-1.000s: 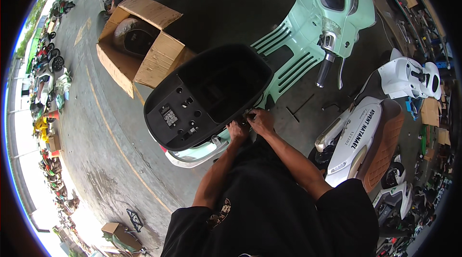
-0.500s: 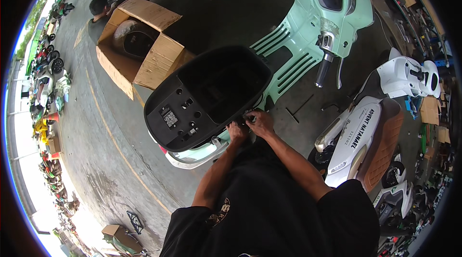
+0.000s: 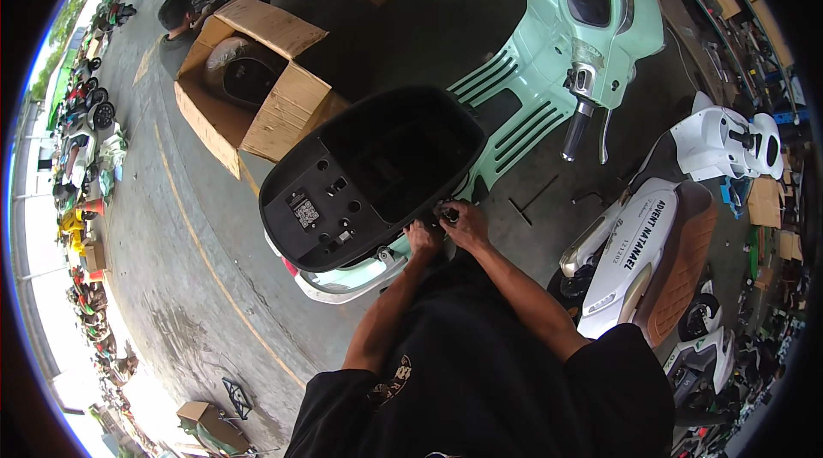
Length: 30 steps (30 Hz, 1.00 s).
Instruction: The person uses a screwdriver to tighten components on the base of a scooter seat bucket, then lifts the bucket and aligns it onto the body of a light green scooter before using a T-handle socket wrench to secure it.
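Observation:
A mint-green scooter stands before me, its black under-seat storage tub uncovered. Both my hands are at the tub's near edge, on the scooter's side. My left hand has its fingers curled under the rim, and what they grip is hidden. Beside it, my right hand is closed round a small dark part that is too small to name. The two hands are almost touching. Toward the front, the handlebar grip and brake lever point toward me.
An open cardboard box with a wrapped dark part in it stands beyond the tub, a person behind it. A T-handle tool lies on the floor. To my right is a white scooter with a brown seat.
My right hand's fingers have shifted slightly around the small dark part. The whole view has moved a little; my left hand stays at the tub's edge.

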{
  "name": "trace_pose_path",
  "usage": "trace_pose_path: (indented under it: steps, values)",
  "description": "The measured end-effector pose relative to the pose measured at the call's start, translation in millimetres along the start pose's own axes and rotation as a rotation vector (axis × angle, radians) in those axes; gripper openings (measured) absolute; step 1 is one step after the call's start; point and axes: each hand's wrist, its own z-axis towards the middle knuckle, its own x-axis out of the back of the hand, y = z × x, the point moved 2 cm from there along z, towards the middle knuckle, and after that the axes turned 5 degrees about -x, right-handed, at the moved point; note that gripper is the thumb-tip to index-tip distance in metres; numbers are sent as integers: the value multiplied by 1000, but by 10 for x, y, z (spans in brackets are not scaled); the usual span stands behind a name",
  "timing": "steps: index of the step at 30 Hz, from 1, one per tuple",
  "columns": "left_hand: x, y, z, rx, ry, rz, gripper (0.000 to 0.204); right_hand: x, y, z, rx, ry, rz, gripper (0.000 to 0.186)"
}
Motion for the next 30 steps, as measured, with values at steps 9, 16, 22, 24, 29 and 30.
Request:
trace_pose_path:
  steps: [9,16,22,24,29,30]
  values:
    - [113,34,45,91,-300,1,52,-13,19,6,7,6,-44,26]
    - [125,62,54,79,-278,7,49,-24,44,13,13,-59,0,26]
    - [136,96,59,93,-272,0,50,-14,41,10,-40,-4,-78,23]
    - [146,85,57,118,-248,-4,48,-16,-4,21,-22,27,-38,22]
    - [195,159,79,125,-274,-38,46,-55,81,67,-78,43,-112,21]
    - [198,161,79,121,-260,-42,45,-72,81,74,-22,53,-79,21]
